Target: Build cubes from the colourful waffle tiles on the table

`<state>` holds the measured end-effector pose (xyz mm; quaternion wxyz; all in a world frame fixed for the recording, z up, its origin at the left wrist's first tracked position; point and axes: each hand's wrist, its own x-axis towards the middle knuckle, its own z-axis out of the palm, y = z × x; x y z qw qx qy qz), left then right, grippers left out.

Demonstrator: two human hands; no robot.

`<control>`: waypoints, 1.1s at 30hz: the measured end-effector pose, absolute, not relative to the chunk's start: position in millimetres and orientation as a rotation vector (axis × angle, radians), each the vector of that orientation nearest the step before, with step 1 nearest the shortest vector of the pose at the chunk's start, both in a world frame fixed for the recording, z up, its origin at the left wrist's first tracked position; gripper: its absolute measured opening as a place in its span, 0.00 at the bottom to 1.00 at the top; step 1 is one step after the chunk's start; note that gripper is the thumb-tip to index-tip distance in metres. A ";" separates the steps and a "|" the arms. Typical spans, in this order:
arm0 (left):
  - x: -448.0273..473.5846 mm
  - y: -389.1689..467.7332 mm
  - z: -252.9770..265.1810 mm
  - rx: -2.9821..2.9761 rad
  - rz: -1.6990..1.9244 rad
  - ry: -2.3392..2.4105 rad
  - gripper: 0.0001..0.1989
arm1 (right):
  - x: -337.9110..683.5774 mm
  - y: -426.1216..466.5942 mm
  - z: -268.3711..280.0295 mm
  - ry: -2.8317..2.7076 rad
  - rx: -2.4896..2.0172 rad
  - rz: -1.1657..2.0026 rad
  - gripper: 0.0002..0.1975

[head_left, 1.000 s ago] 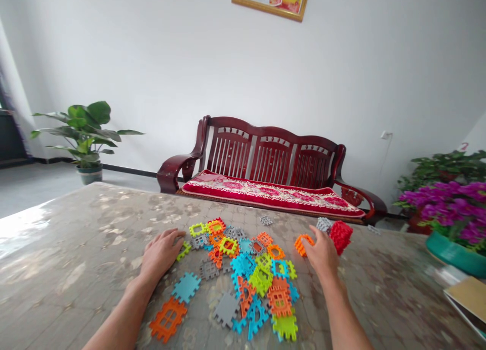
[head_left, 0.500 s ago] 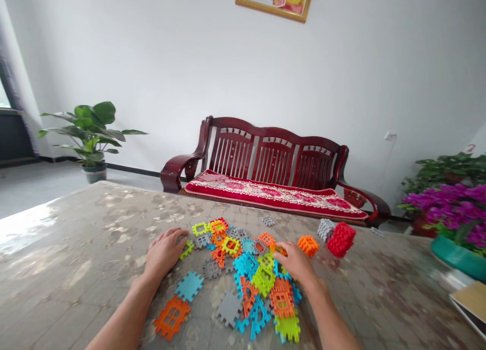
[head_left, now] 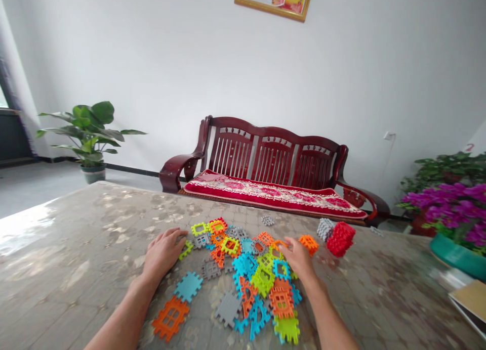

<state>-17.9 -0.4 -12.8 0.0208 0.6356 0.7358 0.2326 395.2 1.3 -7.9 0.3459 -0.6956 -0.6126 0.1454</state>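
Note:
My left hand (head_left: pixel 164 251) lies on the table at the left of the heap, fingers stretched out and holding nothing. Close by its fingertips is a lime-green notched building tile (head_left: pixel 186 250). At the heap's right edge, my right hand (head_left: pixel 299 259) has its fingers closed on an orange building tile (head_left: pixel 280 243), mostly covered by the fingers. Between the hands spreads a loose heap of interlocking plastic tiles: a blue frame tile (head_left: pixel 281 269), an orange window tile (head_left: pixel 281 299) and a grey square tile (head_left: pixel 228 308) among them.
Right of the heap stand an orange stack (head_left: pixel 309 245), a red stack (head_left: pixel 341 239) and a grey stack (head_left: pixel 325 229) of tiles. A small grey stack (head_left: pixel 268 220) lies farther back. Purple flowers in a teal pot (head_left: pixel 455 256) and a book (head_left: pixel 471 304) occupy the table's right side.
My right hand has shifted slightly right with the orange tile, uncovering more of the blue frame tile. My left hand has stayed nearly where it was.

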 end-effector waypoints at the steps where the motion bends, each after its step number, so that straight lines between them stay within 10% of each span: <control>1: -18.1 -0.2 -13.2 1.973 0.727 2.280 0.20 | 392.8 1.0 -7.9 -1.619 -1.814 0.352 0.22; 33: -19.3 0.9 -13.6 1.980 0.670 2.283 0.20 | 436.0 -20.3 24.5 -1.325 -2.119 -0.283 0.28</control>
